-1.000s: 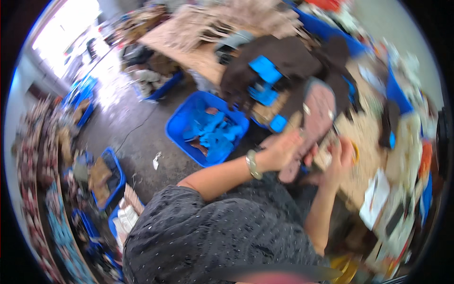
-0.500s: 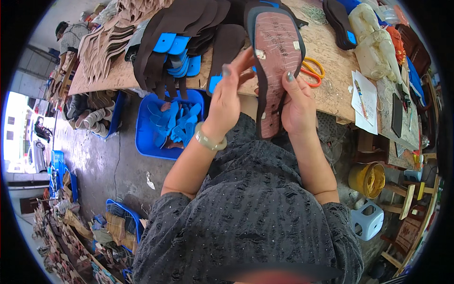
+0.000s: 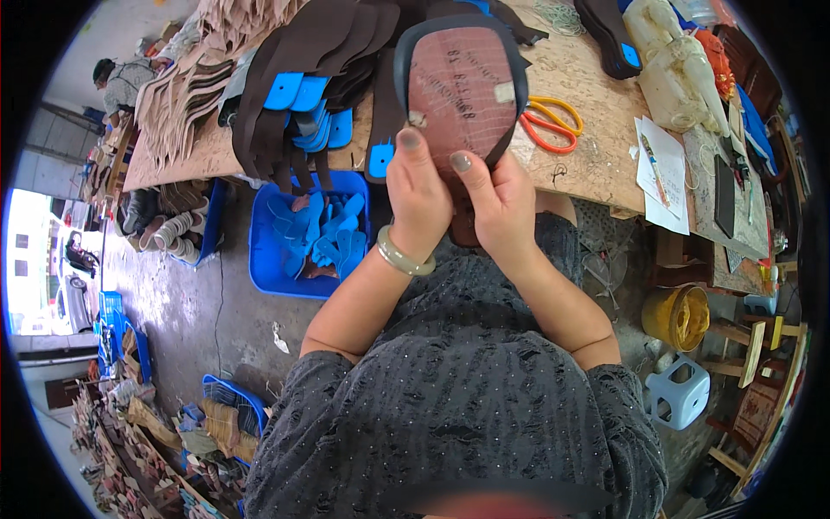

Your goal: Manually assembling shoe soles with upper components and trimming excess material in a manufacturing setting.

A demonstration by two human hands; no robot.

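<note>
In the head view, the only one I have, both hands are on one sole point(image 3: 464, 95): a reddish-brown face inside a dark rim. The relation I watch is how its long axis sits between them. It runs near to far, pointing away from the body, with the broad end far and the narrow end dropping near, down between the wrists.

From the left hand point(image 3: 419, 195), the sole lies to the right and far; that hand is closed on the left edge, thumb along the face by a small pale patch point(image 3: 417, 118). From the right hand point(image 3: 506, 208), the sole lies to the left and far; that hand grips the right edge, its thumb reaching in across the middle of the face. Neither hand is nearer, since both touch it. The fingers wrapped behind are hidden from me, so I can't tell how far they spread under it.

The sole is held up, face toward the head, over the near edge of the surface point(image 3: 596, 164). I can't judge its height above it. Just right of the broad end lie scissors point(image 3: 558, 129); to the left are dark pieces point(image 3: 285, 52) with blue tabs, and nearer, on the floor, a blue bin point(image 3: 298, 287).
</note>
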